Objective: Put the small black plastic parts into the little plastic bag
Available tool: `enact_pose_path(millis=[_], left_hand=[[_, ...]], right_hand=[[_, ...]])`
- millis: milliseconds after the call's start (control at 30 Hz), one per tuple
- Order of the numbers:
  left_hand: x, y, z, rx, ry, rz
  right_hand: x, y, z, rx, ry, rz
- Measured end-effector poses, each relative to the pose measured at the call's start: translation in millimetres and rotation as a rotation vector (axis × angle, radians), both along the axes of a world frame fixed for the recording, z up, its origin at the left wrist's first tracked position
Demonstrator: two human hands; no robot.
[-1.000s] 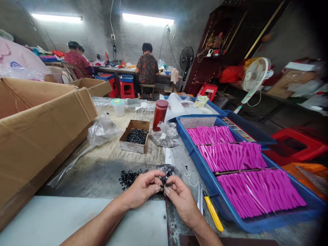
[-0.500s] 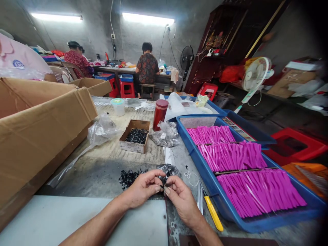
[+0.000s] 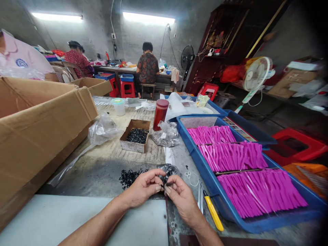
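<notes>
Both my hands point(image 3: 140, 189) nearly meet, pinching a small dark piece point(image 3: 162, 186); black bits point(image 3: 129, 178) lie beside my left. A yellow-handled tool point(image 3: 214, 213) lies near my right hand point(image 3: 183, 201)

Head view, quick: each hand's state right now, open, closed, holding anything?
Left hand: closed in a pinch, apparently on a small black piece.
Right hand: closed in a pinch; whether it holds anything cannot be told.

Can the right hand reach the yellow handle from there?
Probably yes: the yellow handle lies uncovered close by the right hand, with only metallic strips between, though that hand seems busy at a small dark piece.
</notes>
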State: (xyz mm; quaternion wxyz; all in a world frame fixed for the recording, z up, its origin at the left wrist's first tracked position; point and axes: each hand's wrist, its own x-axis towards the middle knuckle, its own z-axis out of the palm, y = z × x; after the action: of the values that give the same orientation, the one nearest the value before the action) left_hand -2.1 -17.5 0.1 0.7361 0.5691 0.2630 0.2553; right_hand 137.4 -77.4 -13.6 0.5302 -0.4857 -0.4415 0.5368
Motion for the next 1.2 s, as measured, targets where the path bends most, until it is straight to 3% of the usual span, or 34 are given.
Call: enact_pose_path(millis=[267,833,1200], left_hand=[[-2.7,0.5,-3.3,0.127,0.063,-0.024],[-2.3,1.1,-4.1,0.126,0.048,-0.04],[-3.0,0.0,-2.3,0.364,0.186,-0.054]], right_hand=[[2.3,-1.2,-3.8,0.017,-0.115,0.007],[7.7,-2.2,-8.7,0.082,-0.322,0.034],[8.5,-1.8,-5.3,0.077,-0.41,0.048]])
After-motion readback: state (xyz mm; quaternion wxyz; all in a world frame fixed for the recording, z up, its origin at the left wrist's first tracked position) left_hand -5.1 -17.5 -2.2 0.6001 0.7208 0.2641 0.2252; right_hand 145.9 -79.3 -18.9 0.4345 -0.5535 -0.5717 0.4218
